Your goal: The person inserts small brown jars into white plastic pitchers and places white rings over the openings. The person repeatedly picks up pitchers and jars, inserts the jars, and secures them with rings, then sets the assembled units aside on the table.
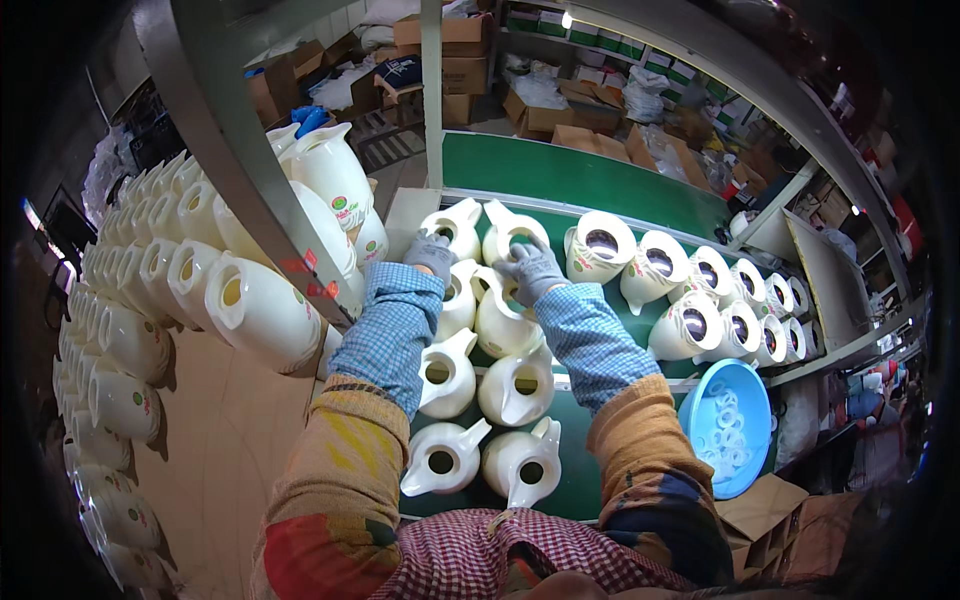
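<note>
A: Status on the belt?

B: Cream jug shells (505, 385) stand in two columns on the green conveyor (580, 180), approx. eight, mouths up. Further right, a row of shells lying on their sides (690, 325). Big stock stacked on the table at left (150, 290) (dozens, not on the belt). My read: lots left to go.

A: Hands?

B: Both gloved, arms stretched fwd, blue-check sleeve covers. Left hand (430, 255) rests on top of the far-left jug (447, 230), fingers curled over the rim. Right hand (533, 270) is down on the next jug (510, 240), palm over the mouth. Firm grip? Can't tell for either.

A: Else?

B: Blue basin of white rings (728, 420), near the right elbow.
</note>
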Demonstrator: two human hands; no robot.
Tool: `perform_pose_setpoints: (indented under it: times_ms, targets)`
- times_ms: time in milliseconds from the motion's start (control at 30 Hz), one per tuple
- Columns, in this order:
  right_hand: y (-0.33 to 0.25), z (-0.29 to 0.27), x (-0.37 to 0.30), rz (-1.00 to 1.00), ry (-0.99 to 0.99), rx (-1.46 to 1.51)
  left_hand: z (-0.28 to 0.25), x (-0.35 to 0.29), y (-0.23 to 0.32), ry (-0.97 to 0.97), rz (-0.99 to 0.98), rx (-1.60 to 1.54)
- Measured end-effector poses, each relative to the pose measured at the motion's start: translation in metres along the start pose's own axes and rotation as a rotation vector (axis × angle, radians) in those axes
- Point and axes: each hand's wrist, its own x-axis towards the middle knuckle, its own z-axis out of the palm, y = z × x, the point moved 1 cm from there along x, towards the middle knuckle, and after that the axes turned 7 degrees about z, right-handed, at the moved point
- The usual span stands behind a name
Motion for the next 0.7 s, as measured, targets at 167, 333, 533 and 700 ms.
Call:
perform_pose_setpoints:
  times_ms: [167, 333, 533, 700]
  targets:
    - [0.002, 0.017, -0.002, 0.105, -0.180, 0.177, 0.027, 0.021, 0.002, -0.033, 0.023, -0.090]
    - [0.029, -0.010, -0.020, 0.145, -0.082, 0.314, -0.010, -0.002, 0.027, 0.139, -0.005, -0.130]
    - [0.038, -0.028, -0.067, 0.123, 0.116, 1.294, 0.000, -0.136, 0.087, 0.472, 0.435, -0.472]
    - [-0.030, -0.053, -0.090, -0.181, 0.010, 1.434, 0.013, -0.328, 0.121, 0.317, 0.711, -0.584]
